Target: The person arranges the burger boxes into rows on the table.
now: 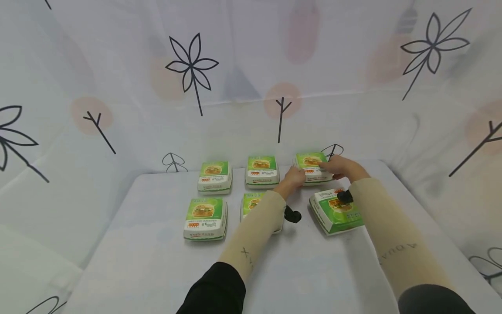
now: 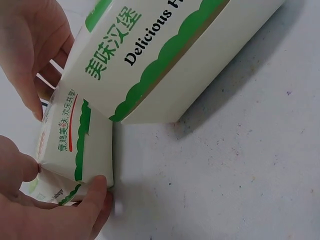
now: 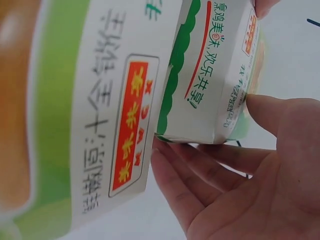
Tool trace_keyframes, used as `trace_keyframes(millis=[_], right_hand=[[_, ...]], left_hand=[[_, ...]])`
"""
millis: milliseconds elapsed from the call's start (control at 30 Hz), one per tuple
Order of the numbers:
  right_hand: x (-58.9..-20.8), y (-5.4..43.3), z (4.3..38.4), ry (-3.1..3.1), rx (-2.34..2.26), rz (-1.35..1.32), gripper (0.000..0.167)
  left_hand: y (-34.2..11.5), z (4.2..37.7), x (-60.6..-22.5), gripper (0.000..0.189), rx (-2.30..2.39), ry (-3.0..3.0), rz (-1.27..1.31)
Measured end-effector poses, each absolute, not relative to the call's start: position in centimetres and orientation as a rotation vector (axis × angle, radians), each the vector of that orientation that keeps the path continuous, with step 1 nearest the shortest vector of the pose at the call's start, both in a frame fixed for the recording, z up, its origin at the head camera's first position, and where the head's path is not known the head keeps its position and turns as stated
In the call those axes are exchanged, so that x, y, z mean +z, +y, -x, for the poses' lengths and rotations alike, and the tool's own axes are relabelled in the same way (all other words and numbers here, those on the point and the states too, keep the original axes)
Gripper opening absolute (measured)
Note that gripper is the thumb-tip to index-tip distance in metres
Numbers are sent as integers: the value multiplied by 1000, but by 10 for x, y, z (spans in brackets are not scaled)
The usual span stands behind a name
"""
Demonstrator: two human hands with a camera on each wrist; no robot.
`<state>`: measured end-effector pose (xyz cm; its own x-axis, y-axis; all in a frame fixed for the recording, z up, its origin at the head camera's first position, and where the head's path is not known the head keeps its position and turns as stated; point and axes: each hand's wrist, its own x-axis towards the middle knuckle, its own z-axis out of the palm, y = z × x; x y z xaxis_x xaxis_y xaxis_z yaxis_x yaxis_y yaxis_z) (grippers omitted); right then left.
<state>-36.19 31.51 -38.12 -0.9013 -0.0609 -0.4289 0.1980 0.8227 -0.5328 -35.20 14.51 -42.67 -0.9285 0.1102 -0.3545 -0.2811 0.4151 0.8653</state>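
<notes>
At the back right of the table, a green-and-white burger box [image 1: 312, 161] sits between both hands. My left hand [image 1: 293, 178] grips its left side; in the left wrist view the thumb and fingers [image 2: 95, 197] pinch the box's corner. From the right side, my right hand [image 1: 342, 167] holds the same burger box [image 3: 200, 85], thumb on top and fingers along the side and underneath. In front of it a second burger box [image 1: 338, 211] lies turned at an angle, close under the right wrist. That box fills much of both wrist views.
Two more burger boxes [image 1: 262, 172] [image 1: 215, 177] stand left in the back row. At front left is another box [image 1: 205, 218], and one box [image 1: 251, 201] is partly hidden behind my left forearm. A white cloth with leaf drawings [image 1: 235, 126] hangs behind the table [image 1: 157, 261].
</notes>
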Motion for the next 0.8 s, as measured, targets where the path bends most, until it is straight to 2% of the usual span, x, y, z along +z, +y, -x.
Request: trace_keyframes(millis=[167, 367, 567, 800], right_hand=[[-382, 314, 362, 2554, -834, -112, 63], [-377, 317, 357, 2589, -767, -40, 61], [-356, 324, 332, 2726, -565, 111, 66], [-348, 344, 296, 2754, -523, 161, 71]], left_hand=[[143, 352, -429, 48, 1537, 2298, 148], [139, 345, -420, 60, 1489, 2299, 129], [131, 332, -399, 69, 1364, 2349, 62], [114, 297, -376, 69, 1369, 2206, -187]])
